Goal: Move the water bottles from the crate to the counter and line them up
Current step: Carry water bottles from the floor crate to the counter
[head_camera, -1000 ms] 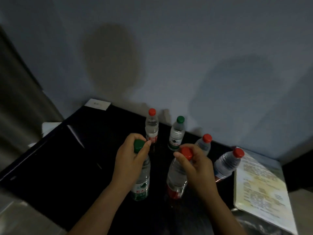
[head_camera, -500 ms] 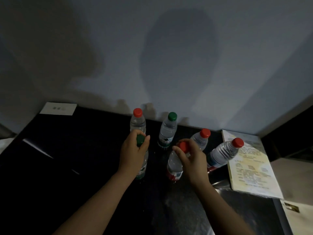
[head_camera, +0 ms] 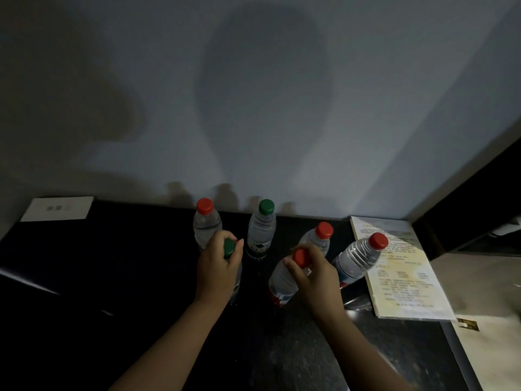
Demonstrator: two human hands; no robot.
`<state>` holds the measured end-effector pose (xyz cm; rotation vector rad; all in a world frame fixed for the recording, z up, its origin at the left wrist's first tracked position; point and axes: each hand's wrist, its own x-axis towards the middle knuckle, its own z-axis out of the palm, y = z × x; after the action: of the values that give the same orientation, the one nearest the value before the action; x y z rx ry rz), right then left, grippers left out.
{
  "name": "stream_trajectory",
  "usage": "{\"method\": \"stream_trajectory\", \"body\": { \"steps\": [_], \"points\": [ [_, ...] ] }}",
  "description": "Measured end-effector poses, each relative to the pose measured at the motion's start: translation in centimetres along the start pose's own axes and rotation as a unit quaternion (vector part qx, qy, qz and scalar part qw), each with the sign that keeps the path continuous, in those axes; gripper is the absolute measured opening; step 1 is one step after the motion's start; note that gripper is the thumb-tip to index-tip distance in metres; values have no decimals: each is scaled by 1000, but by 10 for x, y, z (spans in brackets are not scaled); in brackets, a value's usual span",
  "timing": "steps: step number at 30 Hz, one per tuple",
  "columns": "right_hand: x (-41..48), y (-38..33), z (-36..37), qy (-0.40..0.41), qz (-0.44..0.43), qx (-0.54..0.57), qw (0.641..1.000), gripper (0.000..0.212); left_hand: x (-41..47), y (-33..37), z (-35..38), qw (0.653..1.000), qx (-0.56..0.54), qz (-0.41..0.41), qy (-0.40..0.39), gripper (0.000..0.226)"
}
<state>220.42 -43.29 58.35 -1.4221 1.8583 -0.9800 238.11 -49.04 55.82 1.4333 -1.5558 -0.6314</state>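
Several clear water bottles stand on a black counter (head_camera: 118, 266) against a grey wall. My left hand (head_camera: 217, 266) grips the neck of a green-capped bottle (head_camera: 229, 247), most of which it hides. My right hand (head_camera: 315, 273) holds a red-capped bottle (head_camera: 282, 280) near its cap. Behind them stand a red-capped bottle (head_camera: 205, 224) and a green-capped bottle (head_camera: 262, 227). To the right are two more red-capped bottles (head_camera: 320, 238) (head_camera: 359, 256). No crate is in view.
A laminated printed sheet (head_camera: 400, 275) lies at the counter's right end, beside the rightmost bottle. A small white card (head_camera: 57, 208) leans by the wall at the far left. A pale surface (head_camera: 490, 342) lies lower right.
The view has swung right and pulled back. Both hands with their bottles have shifted toward the back row; the grips are unchanged.
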Motion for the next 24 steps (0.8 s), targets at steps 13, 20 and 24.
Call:
{"method": "stream_trajectory", "body": {
  "steps": [13, 20, 24],
  "points": [
    [-36, -38, -88, 22, -41, -165, 985, 19, 17, 52, -31, 978, 77, 60, -181, 10],
    [-81, -37, -162, 74, -29, -215, 973, 16, -15, 139, -35, 964, 66, 123, -225, 18],
    [-118, -32, -228, 144, -18, -207, 968, 18, -46, 210, -18, 952, 59, 167, -250, 11]
  ]
}}
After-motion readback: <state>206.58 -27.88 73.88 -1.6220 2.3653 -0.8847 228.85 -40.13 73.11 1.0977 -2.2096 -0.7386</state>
